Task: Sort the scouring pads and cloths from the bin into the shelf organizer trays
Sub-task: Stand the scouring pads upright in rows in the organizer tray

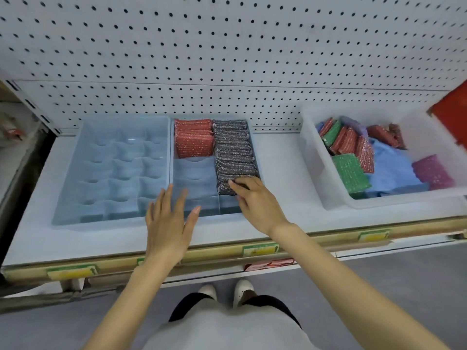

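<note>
1. Nearest the lens is the person's pale shirt (227, 332), with white shoes (242, 289) on the grey floor just past it.
2. A white perforated pegboard (227, 46) closes off the back. Below it a white shelf (278, 173) runs left to right, with yellow-and-green price labels (260, 250) on its front lip.
3. A clear plastic bin (313, 168) sits at the shelf's right end, with bare shelf between it and the trays. It holds a loose jumble of blue cloths (394, 168) and red, green and purple glittery pads (350, 173) leaning at mixed angles.
4. A pale blue divided tray (111, 173) sits at the left, and all its small compartments are bare.
5. A second pale blue tray (194, 173) stands edge to edge with it on the right. Its front-left compartments are bare.
6. Silver metallic scouring pads (233, 152) fill that tray's right column. They stand on edge, and the row's long axis runs from the pegboard towards the person. One small bare compartment lies between the row and the tray's front edge.
7. Red glittery scouring pads (193, 138) are packed the same way in the back-left part.
8. The right hand (255, 203) reaches in from the front, its curled fingers and thumb gripping the nearest pad of the silver row.
9. The left hand (168, 223) hovers palm down over the trays' front edge, fingers straight and spread, holding nothing.
</note>
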Available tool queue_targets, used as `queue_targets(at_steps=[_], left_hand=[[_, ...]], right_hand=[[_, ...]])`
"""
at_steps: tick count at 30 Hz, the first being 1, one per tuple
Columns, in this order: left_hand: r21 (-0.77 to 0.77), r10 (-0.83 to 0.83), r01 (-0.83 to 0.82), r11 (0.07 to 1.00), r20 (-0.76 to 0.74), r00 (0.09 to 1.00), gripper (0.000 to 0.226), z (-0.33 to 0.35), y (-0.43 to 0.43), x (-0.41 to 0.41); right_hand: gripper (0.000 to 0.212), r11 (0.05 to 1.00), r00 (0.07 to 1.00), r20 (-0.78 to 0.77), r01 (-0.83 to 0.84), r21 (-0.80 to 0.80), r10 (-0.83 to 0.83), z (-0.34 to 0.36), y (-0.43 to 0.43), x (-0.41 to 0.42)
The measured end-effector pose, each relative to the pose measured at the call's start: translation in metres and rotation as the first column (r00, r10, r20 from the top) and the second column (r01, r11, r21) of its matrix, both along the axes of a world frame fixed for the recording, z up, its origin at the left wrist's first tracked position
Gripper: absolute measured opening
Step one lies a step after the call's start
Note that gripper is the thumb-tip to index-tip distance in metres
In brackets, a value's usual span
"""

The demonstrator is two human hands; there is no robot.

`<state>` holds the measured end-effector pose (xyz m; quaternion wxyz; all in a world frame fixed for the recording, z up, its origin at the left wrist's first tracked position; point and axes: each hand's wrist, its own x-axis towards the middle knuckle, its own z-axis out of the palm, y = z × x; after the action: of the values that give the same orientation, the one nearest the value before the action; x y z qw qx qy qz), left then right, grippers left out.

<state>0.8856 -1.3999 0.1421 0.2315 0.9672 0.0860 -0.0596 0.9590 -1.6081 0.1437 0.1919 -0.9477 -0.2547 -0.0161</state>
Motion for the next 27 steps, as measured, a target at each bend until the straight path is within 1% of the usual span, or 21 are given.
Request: queue_targets(at_steps=[3, 6, 8, 10, 13, 14, 15, 16, 18, 20, 21, 22, 24, 27], left_hand=[[-0.119, 0.070, -0.067, 0.991, 0.026, 0.997, 0.076, 0.012, -0.014, 0.011], [-0.201, 0.111, -0.094, 0.975, 0.075, 0.991, 0.074, 0.022, -0.034, 0.028], [-0.223, 0.098, -0.074, 0.972, 0.098, 0.990, 0.076, 0.029, -0.054, 0.041], [-0.279, 0.066, -0.032, 0.960, 0.114, 0.991, 0.077, 0.037, -0.082, 0.053], [-0.383, 0.010, 0.042, 0.923, 0.132, 0.991, 0.074, 0.046, -0.138, 0.068], [-0.408, -0.014, 0.069, 0.911, 0.136, 0.991, 0.074, 0.048, -0.159, 0.073], [-0.428, -0.039, 0.095, 0.899, 0.137, 0.990, 0.073, 0.049, -0.181, 0.078], [-0.445, -0.066, 0.122, 0.887, 0.139, 0.988, 0.073, 0.049, -0.204, 0.082], [-0.480, -0.107, 0.162, 0.862, 0.140, 0.984, 0.071, 0.046, -0.249, 0.093], [-0.514, -0.097, 0.150, 0.845, 0.129, 0.987, 0.070, 0.042, -0.289, 0.104], [-0.528, -0.074, 0.134, 0.838, 0.134, 0.988, 0.069, 0.040, -0.306, 0.109], [-0.537, -0.047, 0.121, 0.835, 0.150, 0.988, 0.068, 0.037, -0.321, 0.114], [-0.537, 0.021, 0.079, 0.840, 0.178, 0.984, 0.065, 0.031, -0.338, 0.120], [-0.539, 0.124, -0.010, 0.842, 0.176, 0.976, 0.055, 0.026, -0.343, 0.122]], right_hand=[[0.037, 0.974, 0.992, -0.101, 0.101, 0.201, -0.082, 0.011, -0.012, 0.002], [0.036, 0.902, 0.963, -0.209, 0.237, 0.361, -0.169, 0.026, -0.040, 0.012], [0.032, 0.803, 0.936, -0.266, 0.339, 0.491, -0.232, 0.037, -0.067, 0.020], [0.031, 0.691, 0.911, -0.287, 0.412, 0.594, -0.296, 0.046, -0.101, 0.027], [0.033, 0.510, 0.859, -0.348, 0.505, 0.696, -0.375, 0.056, -0.162, 0.037], [0.030, 0.453, 0.836, -0.382, 0.538, 0.711, -0.393, 0.057, -0.184, 0.041], [0.027, 0.415, 0.809, -0.420, 0.577, 0.703, -0.412, 0.056, -0.206, 0.045], [0.025, 0.409, 0.783, -0.452, 0.613, 0.676, -0.428, 0.055, -0.228, 0.050], [0.024, 0.463, 0.745, -0.494, 0.667, 0.584, -0.448, 0.050, -0.266, 0.062], [0.024, 0.509, 0.700, -0.583, 0.707, 0.490, -0.411, 0.042, -0.292, 0.078], [0.027, 0.543, 0.673, -0.637, 0.717, 0.437, -0.375, 0.038, -0.300, 0.086], [0.032, 0.588, 0.656, -0.676, 0.707, 0.393, -0.336, 0.034, -0.306, 0.095], [0.043, 0.693, 0.651, -0.694, 0.653, 0.305, -0.308, 0.023, -0.309, 0.109], [0.053, 0.787, 0.645, -0.714, 0.577, 0.219, -0.274, 0.017, -0.296, 0.118]])
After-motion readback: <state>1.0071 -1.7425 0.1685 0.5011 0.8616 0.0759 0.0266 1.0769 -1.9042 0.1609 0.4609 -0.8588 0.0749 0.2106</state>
